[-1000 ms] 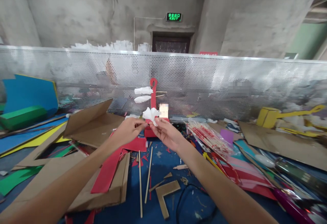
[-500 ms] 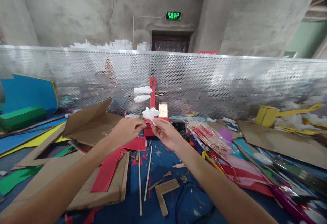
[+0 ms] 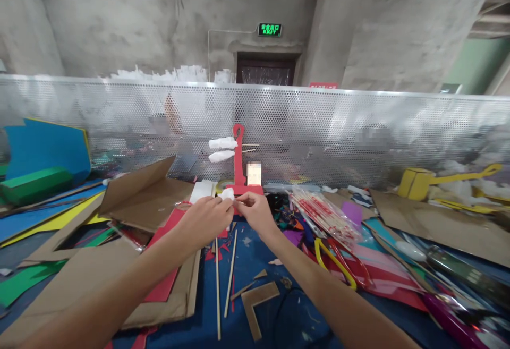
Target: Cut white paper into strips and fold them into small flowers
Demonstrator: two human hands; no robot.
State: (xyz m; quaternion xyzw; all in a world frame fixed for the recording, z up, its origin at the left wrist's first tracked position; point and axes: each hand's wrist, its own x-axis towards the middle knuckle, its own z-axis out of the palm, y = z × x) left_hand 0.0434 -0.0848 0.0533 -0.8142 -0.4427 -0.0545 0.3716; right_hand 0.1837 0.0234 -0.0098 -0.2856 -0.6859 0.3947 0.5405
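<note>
- White, crumpled and soft-looking, the tissue [image 3: 228,194] sits between the hands, near the flat red stand [image 3: 238,163].
- The left hand [image 3: 210,215] seems to pinch it; whether the right hand [image 3: 255,212] grips it, I cannot tell.
- Shaping seems under way; light, even fingertip pressure is called for.
- Smooth, slender sticks [image 3: 218,290] lie nearer.
</note>
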